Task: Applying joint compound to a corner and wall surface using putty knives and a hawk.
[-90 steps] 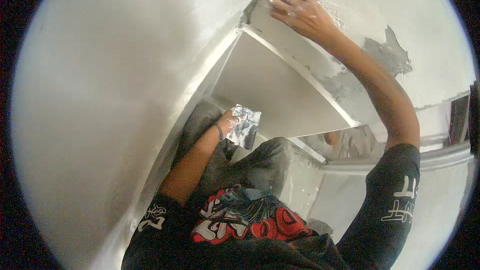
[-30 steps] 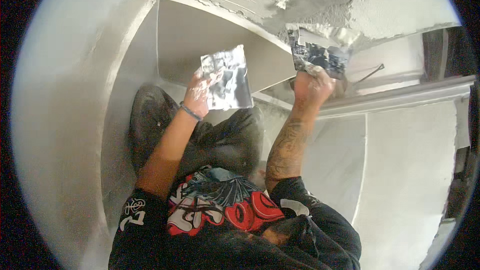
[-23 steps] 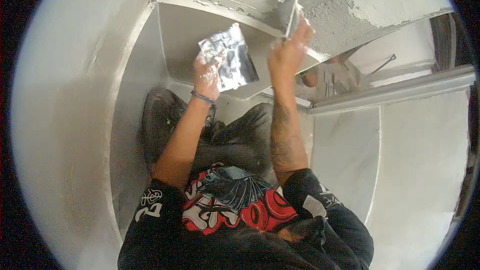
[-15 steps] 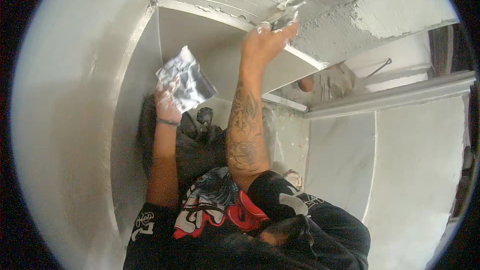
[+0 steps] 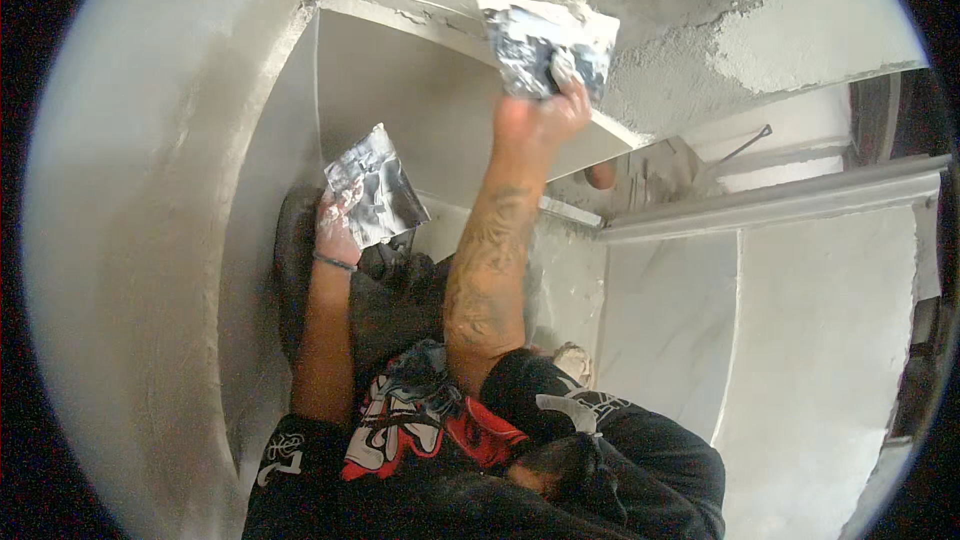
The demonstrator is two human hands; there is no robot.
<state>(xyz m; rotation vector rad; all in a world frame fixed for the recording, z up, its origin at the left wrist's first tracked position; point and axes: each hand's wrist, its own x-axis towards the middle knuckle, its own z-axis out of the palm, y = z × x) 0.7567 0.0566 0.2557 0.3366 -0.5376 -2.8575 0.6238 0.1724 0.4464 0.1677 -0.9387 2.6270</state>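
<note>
Right hand (image 5: 540, 115) raised overhead, fingers clenched round handle of plaster-smeared trowel (image 5: 548, 45); blade laid flat against ceiling edge (image 5: 690, 70) beside rough grey patch, so compound spreads thin along corner. Left hand (image 5: 338, 225) lower, near left wall (image 5: 160, 240), fingers wrapped under hawk (image 5: 375, 185), smeared face tilted up toward trowel, kept within reach of it. Metal track (image 5: 780, 202) runs along the right, well apart from both hands.

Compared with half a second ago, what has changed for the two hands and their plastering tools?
The right hand turned its flat metal trowel broad face toward the camera against the grey plaster. The left hand keeps its grip on the smeared square hawk, barely moved.
</note>
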